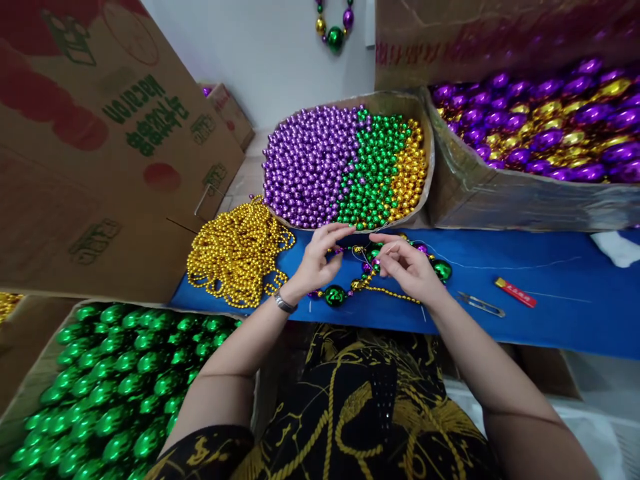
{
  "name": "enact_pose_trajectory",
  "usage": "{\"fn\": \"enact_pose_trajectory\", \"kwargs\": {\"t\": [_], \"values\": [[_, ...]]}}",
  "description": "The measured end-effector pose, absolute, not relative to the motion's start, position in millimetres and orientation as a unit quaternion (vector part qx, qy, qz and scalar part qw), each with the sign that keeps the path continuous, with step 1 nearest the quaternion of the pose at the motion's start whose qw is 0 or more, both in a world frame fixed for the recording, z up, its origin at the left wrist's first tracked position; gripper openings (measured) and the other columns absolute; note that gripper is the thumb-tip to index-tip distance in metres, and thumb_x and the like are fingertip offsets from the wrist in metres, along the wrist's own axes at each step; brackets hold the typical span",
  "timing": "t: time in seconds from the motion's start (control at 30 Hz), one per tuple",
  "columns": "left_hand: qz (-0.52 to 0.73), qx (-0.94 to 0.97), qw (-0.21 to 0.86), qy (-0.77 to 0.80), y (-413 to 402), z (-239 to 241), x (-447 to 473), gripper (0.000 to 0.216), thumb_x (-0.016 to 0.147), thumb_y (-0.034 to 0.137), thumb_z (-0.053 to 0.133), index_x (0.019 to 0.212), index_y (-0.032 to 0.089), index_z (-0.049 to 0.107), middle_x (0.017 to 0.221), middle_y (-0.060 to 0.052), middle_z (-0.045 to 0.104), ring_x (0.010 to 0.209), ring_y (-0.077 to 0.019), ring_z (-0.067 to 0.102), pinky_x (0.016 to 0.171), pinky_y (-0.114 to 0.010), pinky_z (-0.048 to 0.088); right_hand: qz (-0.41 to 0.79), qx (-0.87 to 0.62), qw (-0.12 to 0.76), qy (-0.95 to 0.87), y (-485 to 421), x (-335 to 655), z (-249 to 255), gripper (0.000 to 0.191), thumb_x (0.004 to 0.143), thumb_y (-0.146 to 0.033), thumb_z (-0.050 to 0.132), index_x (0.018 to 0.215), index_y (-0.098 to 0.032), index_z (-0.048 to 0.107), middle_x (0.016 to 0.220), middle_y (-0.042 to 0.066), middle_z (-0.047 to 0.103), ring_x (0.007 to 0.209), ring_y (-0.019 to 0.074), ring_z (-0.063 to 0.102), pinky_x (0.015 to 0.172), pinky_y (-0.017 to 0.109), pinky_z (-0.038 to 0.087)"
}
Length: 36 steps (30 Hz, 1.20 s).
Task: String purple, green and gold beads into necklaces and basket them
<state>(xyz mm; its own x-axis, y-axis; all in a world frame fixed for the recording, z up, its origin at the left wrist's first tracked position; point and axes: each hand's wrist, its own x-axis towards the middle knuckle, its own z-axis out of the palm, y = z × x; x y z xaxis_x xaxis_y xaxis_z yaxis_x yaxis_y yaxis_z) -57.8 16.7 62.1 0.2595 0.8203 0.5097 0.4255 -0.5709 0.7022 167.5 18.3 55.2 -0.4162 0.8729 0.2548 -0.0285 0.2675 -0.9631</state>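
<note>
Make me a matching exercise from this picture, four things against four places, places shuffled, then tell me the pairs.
Things
1. Metal snips
2. Heaped gold bead strings
3. Large green beads
4. Hanging bead strand

Places
A. Filling the lower left of the picture
B. Top of the picture, against the wall
C. On the blue tabletop, right of the right hand
D. Beyond and left of the watch

Pairs: 1-C, 2-D, 3-A, 4-B

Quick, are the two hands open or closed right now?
Left hand: open, fingers curved, near the beads.
Right hand: half-curled, with thread close by; can't tell if it's gripping any.
</note>
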Motion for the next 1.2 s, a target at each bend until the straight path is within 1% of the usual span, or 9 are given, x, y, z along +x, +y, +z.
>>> {"fn": "enact_pose_trajectory", "kwargs": {"t": [0.17,0.4,0.47,0.67,0.87,0.93,1.0,1.07,1.2], "values": [[0.417,0.802,0.147,0.402,19.0,52.7,-56.7,0.015,0.084,0.032,0.072,0.099,0.027,0.074,0.129,-0.007,0.062,0.12,-0.0236,0.054,0.088,-0.039,0.053,0.508,-0.322,0.436,-0.669,18.5,168.8,53.4,0.015,0.095,-0.034,0.057,0.088,-0.021,0.062,0.133,0.006,0.057,0.06,0.004,0.06,0.061,0.027,0.054],[0.423,0.632,0.45,0.467,20.9,87.3,-32.1,0.025,0.091,0.037,0.061,0.083,0.015,0.07,0.082,-0.006,0.074,0.071,-0.012,0.064,0.068,-0.026,0.051,0.44,-0.325,0.433,-0.716,17.8,173.0,55.2,0.011,0.093,-0.031,0.06,0.09,-0.022,0.066,0.136,0.008,0.056,0.078,0.0113,0.066,0.065,0.028,0.056],[0.415,0.67,0.397,0.47,21.6,91.9,-28.0,0.024,0.091,0.036,0.061,0.083,0.016,0.071,0.078,-0.005,0.073,0.069,-0.0118,0.063,0.066,-0.026,0.049,0.456,-0.318,0.429,-0.711,17.9,171.7,56.2,0.01,0.093,-0.03,0.059,0.092,-0.022,0.065,0.144,0.007,0.05,0.069,0.0073,0.064,0.063,0.028,0.056],[0.401,0.763,-0.051,0.504,30.6,83.0,-23.3,0.021,0.094,0.031,0.057,0.09,0.019,0.074,0.073,-0.005,0.068,0.073,-0.0168,0.053,0.068,-0.032,0.04,0.512,-0.313,0.425,-0.677,16.8,165.4,55.9,0.013,0.092,-0.034,0.061,0.09,-0.021,0.064,0.147,0.008,0.047,0.059,0.0029,0.061,0.061,0.027,0.058],[0.386,0.793,-0.125,0.455,25.0,77.7,-20.2,0.017,0.094,0.027,0.058,0.093,0.018,0.072,0.072,-0.003,0.065,0.072,-0.0163,0.05,0.065,-0.03,0.04,0.503,-0.322,0.433,-0.675,16.1,163.0,53.4,0.016,0.092,-0.037,0.061,0.091,-0.022,0.065,0.151,0.009,0.042,0.062,0.0036,0.063,0.06,0.026,0.058],[0.388,0.798,-0.124,0.444,19.9,78.5,-19.6,0.015,0.094,0.026,0.059,0.095,0.018,0.071,0.075,-0.003,0.067,0.073,-0.0161,0.051,0.066,-0.029,0.041,0.507,-0.336,0.44,-0.661,16.1,160.7,53.2,0.018,0.092,-0.039,0.061,0.092,-0.022,0.064,0.139,0.008,0.054,0.062,0.0051,0.063,0.059,0.025,0.057],[0.391,0.8,-0.104,0.444,15.0,80.0,-20.3,0.013,0.093,0.025,0.06,0.094,0.018,0.071,0.077,-0.003,0.069,0.075,-0.0159,0.053,0.068,-0.029,0.043,0.508,-0.354,0.451,-0.642,16.7,158.1,53.1,0.019,0.091,-0.042,0.061,0.092,-0.023,0.063,0.108,0.004,0.067,0.063,0.0082,0.064,0.058,0.024,0.056],[0.391,0.801,-0.069,0.449,10.6,81.7,-22.4,0.013,0.093,0.025,0.06,0.092,0.018,0.071,0.077,-0.003,0.068,0.075,-0.0154,0.054,0.069,-0.029,0.044,0.495,-0.378,0.471,-0.625,18.3,156.9,53.4,0.02,0.091,-0.043,0.061,0.091,-0.023,0.062,0.081,-0.001,0.065,0.063,0.0102,0.063,0.059,0.024,0.054],[0.408,0.79,0.023,0.458,3.2,85.2,-27.0,0.015,0.092,0.026,0.061,0.093,0.017,0.073,0.08,-0.005,0.066,0.075,-0.0141,0.057,0.067,-0.028,0.046,0.448,-0.425,0.461,-0.637,23.2,162.5,58.5,0.02,0.091,-0.041,0.061,0.094,-0.021,0.064,0.072,-0.002,0.064,0.061,0.011,0.061,0.057,0.024,0.05]]}}
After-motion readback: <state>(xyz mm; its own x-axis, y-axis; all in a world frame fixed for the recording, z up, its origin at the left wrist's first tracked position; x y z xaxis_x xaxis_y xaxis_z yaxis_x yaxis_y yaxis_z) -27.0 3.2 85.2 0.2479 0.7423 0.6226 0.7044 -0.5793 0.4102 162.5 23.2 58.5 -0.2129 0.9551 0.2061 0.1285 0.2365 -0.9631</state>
